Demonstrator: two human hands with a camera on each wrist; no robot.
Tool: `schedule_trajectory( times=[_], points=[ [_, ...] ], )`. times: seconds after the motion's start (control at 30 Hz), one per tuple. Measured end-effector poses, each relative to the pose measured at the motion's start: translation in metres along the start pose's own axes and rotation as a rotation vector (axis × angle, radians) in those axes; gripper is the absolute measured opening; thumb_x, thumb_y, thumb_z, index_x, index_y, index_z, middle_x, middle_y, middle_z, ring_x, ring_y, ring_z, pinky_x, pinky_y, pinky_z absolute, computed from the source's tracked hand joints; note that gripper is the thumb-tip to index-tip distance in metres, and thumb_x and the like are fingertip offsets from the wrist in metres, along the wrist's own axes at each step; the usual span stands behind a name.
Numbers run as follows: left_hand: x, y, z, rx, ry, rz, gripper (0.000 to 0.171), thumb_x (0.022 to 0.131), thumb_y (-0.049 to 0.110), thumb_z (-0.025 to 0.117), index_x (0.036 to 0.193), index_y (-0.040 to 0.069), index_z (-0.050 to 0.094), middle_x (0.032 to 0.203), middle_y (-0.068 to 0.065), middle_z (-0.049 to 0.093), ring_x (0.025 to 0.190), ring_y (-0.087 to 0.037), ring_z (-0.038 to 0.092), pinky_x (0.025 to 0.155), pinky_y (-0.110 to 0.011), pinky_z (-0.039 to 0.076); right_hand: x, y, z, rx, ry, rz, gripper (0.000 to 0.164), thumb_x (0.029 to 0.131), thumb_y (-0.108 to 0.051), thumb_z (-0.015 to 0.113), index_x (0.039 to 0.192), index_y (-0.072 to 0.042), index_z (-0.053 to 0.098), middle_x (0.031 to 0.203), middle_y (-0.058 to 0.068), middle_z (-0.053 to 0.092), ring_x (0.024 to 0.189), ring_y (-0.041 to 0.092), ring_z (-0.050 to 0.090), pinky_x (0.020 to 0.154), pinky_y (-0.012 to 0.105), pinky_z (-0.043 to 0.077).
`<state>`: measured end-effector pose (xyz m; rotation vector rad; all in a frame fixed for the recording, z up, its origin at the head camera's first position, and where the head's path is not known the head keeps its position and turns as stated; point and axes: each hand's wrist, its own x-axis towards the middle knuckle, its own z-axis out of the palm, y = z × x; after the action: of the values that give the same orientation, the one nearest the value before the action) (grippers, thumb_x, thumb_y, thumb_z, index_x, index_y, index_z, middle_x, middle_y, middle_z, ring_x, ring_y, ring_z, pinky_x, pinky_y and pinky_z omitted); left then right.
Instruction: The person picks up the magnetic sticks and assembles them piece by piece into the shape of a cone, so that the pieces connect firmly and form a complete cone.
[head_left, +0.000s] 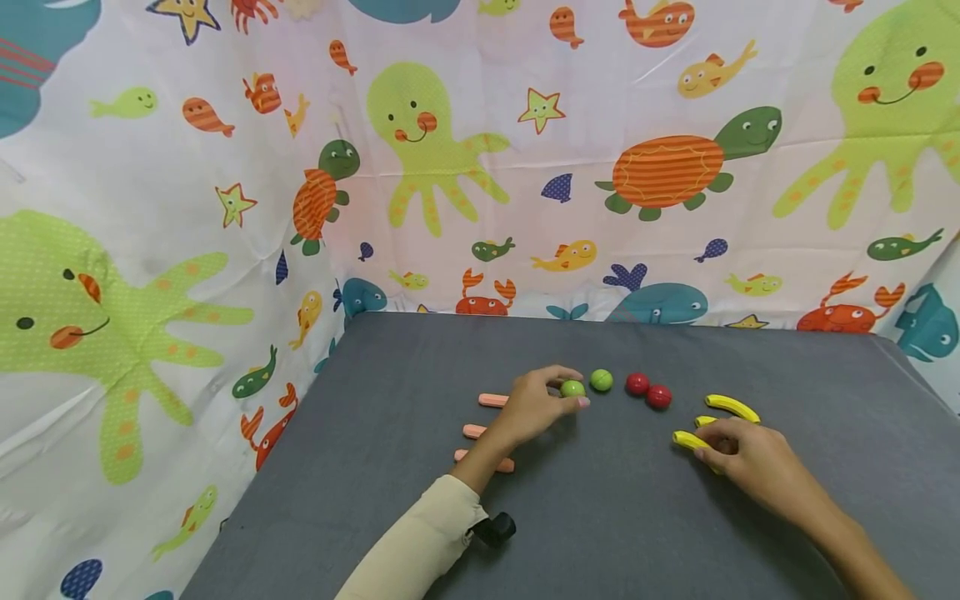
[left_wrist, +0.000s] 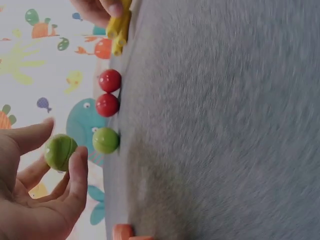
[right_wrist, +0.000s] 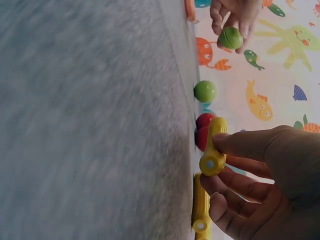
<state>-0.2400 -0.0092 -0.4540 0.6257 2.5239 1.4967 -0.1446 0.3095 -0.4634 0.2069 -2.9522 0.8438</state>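
Note:
My left hand [head_left: 534, 410] holds a green ball [left_wrist: 60, 152] with a seam round it, raised off the table in both wrist views. A second green ball [head_left: 601, 381] sits on the table just beyond it. Thumb and fingers of my right hand [head_left: 761, 462] pinch a yellow curved piece like a toy banana [right_wrist: 215, 147], lifted above the cloth. Two more yellow pieces lie close by; one [head_left: 733, 407] shows whole, while the other [head_left: 703, 421] is partly hidden behind the right hand.
Two red balls [head_left: 637, 384] stand together between the hands. Several orange-pink sticks [head_left: 492, 401] lie under and left of the left forearm, partly covered by it. Grey cloth [head_left: 600, 517] covers the table, and a curtain printed with sea animals [head_left: 480, 250] hangs behind.

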Motion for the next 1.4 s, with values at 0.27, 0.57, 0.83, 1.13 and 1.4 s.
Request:
schedule_trajectory(
  times=[0.27, 0.57, 0.83, 1.13, 1.4],
  points=[
    [-0.017, 0.003, 0.010, -0.094, -0.041, -0.025, 0.038, 0.095, 0.026, 0.083, 0.131, 0.017, 0.073, 0.120, -0.001, 0.074, 0.094, -0.006, 0.070, 0.076, -0.026, 0.055, 0.008, -0.013, 0.006, 0.090, 0.004, 0.006, 0.018, 0.088, -0.014, 0.087, 0.104, -0.009, 0.079, 0.090, -0.002, 0.074, 0.075, 0.009, 0.061, 0.061, 0.024, 0.049],
    [-0.027, 0.002, 0.024, -0.087, -0.056, -0.013, 0.036, 0.094, 0.023, 0.084, 0.127, 0.015, 0.075, 0.115, 0.003, 0.074, 0.093, -0.002, 0.068, 0.078, -0.021, 0.054, 0.016, -0.026, 0.011, 0.166, -0.017, -0.012, 0.018, 0.088, -0.013, 0.087, 0.103, -0.008, 0.078, 0.091, 0.000, 0.074, 0.077, 0.011, 0.065, 0.061, 0.025, 0.053],
    [-0.032, -0.001, 0.038, -0.106, -0.046, -0.050, 0.037, 0.093, 0.025, 0.084, 0.127, 0.013, 0.073, 0.114, 0.006, 0.073, 0.090, -0.002, 0.070, 0.075, -0.022, 0.055, 0.019, -0.037, 0.013, 0.189, -0.051, 0.014, 0.019, 0.089, -0.017, 0.087, 0.104, -0.008, 0.079, 0.090, 0.000, 0.075, 0.078, 0.014, 0.068, 0.059, 0.027, 0.052],
    [-0.036, -0.003, 0.047, -0.116, -0.048, -0.035, 0.033, 0.099, 0.023, 0.077, 0.130, 0.014, 0.074, 0.121, 0.006, 0.076, 0.095, 0.000, 0.069, 0.080, -0.022, 0.055, 0.019, -0.040, 0.014, 0.196, -0.159, 0.066, 0.017, 0.090, -0.019, 0.085, 0.103, -0.011, 0.077, 0.089, -0.001, 0.072, 0.080, 0.016, 0.065, 0.062, 0.029, 0.049],
    [-0.039, -0.005, 0.049, -0.163, -0.081, -0.064, 0.037, 0.094, 0.027, 0.082, 0.127, 0.013, 0.074, 0.108, 0.012, 0.071, 0.085, -0.001, 0.067, 0.071, -0.022, 0.054, 0.019, -0.041, 0.013, 0.239, -0.249, 0.079, 0.016, 0.090, -0.017, 0.084, 0.102, -0.009, 0.076, 0.087, 0.000, 0.071, 0.080, 0.018, 0.064, 0.063, 0.030, 0.050]
  ],
)
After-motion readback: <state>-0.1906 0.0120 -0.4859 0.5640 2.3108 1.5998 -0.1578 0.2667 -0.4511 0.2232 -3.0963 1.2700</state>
